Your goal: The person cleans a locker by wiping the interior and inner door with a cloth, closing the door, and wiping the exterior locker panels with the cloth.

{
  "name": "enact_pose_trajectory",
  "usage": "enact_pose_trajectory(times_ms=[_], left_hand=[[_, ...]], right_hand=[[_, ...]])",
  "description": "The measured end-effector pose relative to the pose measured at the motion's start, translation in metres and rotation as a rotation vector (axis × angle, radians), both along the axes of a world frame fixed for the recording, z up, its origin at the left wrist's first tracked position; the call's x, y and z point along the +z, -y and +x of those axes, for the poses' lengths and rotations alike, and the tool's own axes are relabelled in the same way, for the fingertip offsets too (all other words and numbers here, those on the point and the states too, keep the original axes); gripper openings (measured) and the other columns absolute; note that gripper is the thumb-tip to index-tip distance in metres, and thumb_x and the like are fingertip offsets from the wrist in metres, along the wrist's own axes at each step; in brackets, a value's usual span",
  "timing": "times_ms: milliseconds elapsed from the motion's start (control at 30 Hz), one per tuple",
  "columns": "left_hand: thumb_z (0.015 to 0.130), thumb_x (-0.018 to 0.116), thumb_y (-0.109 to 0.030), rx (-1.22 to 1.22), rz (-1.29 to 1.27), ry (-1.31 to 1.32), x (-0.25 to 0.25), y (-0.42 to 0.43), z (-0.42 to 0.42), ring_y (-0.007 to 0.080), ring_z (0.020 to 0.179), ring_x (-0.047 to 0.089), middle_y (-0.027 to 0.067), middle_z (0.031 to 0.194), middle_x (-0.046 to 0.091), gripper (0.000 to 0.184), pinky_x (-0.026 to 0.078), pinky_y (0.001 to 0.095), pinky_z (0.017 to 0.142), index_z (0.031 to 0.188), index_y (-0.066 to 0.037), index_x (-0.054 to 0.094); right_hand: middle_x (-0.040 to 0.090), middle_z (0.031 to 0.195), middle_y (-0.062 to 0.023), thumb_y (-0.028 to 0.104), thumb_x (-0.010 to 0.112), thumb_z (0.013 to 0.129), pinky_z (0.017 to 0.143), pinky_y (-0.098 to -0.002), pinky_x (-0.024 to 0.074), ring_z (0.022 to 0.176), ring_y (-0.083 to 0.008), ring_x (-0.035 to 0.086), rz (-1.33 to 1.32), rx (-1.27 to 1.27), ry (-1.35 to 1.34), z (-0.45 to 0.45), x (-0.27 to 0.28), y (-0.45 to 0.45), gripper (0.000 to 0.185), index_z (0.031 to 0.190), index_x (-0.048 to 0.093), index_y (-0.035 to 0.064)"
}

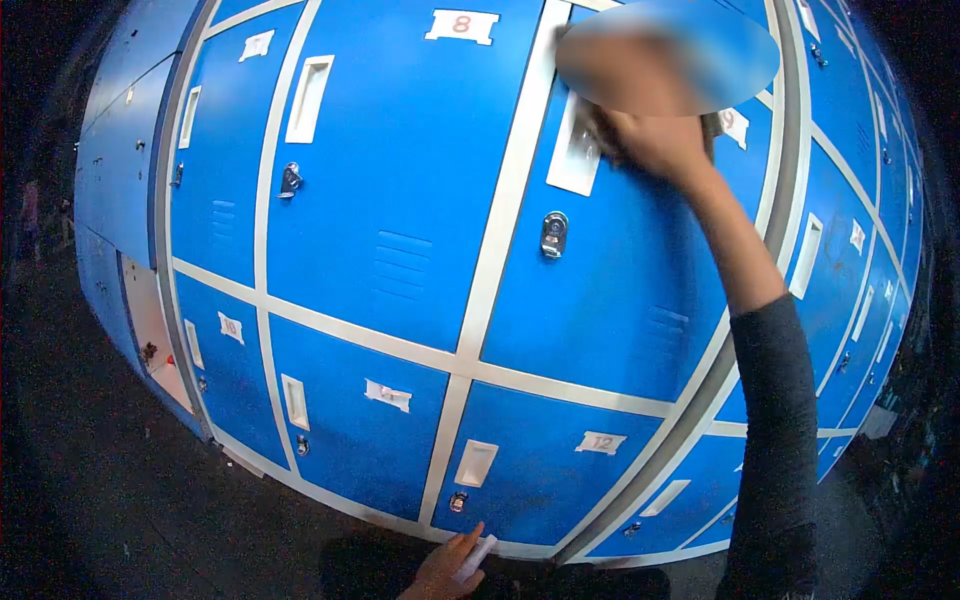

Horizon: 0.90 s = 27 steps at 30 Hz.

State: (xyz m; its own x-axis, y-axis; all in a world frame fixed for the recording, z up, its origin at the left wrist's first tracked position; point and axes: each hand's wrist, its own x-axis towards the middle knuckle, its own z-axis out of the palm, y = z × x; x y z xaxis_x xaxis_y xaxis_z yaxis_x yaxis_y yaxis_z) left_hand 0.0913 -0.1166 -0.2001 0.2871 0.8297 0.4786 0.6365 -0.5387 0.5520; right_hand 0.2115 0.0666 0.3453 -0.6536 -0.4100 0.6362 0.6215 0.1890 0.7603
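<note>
My right hand (pixel 660 145) is raised against the blue locker door (pixel 620 270) labelled 9, beside its white recessed handle (pixel 572 160). A dark, cloth-like thing (pixel 612 150) shows under the fingers, pressed to the door. A blurred patch covers part of that hand, so the exact grip is hidden. Below the handle is a metal lock (pixel 553 236). Low in the view, my left hand (pixel 445 572) is closed around a small white rectangular piece (pixel 476 558), index finger pointing upward. It is in front of the bottom edge of locker 12 (pixel 540 460).
More blue lockers stand around, among them number 8 (pixel 400 150) and number 10 (pixel 240 370), each with a handle and lock. A further locker bank (pixel 840 250) continues to the right. At left is an open compartment (pixel 150 320). The floor (pixel 180 510) is dark.
</note>
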Motion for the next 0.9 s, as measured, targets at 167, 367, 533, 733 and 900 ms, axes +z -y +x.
enact_pose_trajectory(times_ms=[167,367,533,733,900], left_hand=[[0.079,0.063,-0.02,0.06,0.08,-0.069,-0.028,0.0,0.008,0.0406,0.124,0.04,0.0219,0.137,0.041,0.063,0.034,0.0462,0.104,0.135,-0.002,0.04],[0.079,0.064,-0.02,0.077,0.155,-0.082,-0.038,0.006,0.012,0.0417,0.123,0.041,0.0237,0.137,0.04,0.064,0.035,0.0461,0.103,0.136,-0.002,0.04],[0.079,0.063,-0.018,0.027,0.17,-0.137,-0.038,0.003,0.009,0.0416,0.123,0.042,0.0245,0.138,0.039,0.064,0.036,0.0461,0.102,0.136,-0.002,0.04],[0.08,0.061,-0.019,0.044,0.204,-0.082,-0.031,0.005,0.006,0.0394,0.124,0.043,0.0232,0.139,0.04,0.063,0.036,0.046,0.102,0.137,-0.004,0.04],[0.081,0.06,-0.02,0.05,0.136,-0.061,-0.03,0.006,0.002,0.0387,0.125,0.042,0.0208,0.142,0.037,0.062,0.035,0.0451,0.103,0.138,-0.006,0.039]], right_hand=[[0.038,0.144,-0.0045,0.027,0.054,0.078,0.104,-0.0471,0.0305,0.135,-0.0249,0.032,-0.178,-0.071,0.289,-0.004,-0.082,0.022,0.055,0.132,0.047,0.0227],[0.037,0.146,-0.002,0.027,0.053,0.078,0.108,-0.0467,0.0252,0.137,-0.0232,0.03,-0.287,-0.068,0.384,0.005,-0.108,0.026,0.057,0.134,0.047,0.0213],[0.038,0.145,-0.0023,0.026,0.056,0.077,0.107,-0.0469,0.0263,0.136,-0.0241,0.031,-0.118,-0.043,0.177,-0.005,-0.065,0.01,0.056,0.133,0.048,0.0216],[0.039,0.14,-0.0172,0.037,0.04,0.089,0.109,-0.0517,0.0208,0.133,-0.0342,0.031,-0.028,-0.046,-0.336,-0.019,0.028,0.003,0.049,0.131,0.046,0.012],[0.037,0.143,-0.0176,0.045,0.042,0.088,0.11,-0.0499,0.0186,0.135,-0.0322,0.028,-0.073,-0.049,-0.368,-0.021,0.034,0.01,0.056,0.135,0.045,0.0138]])
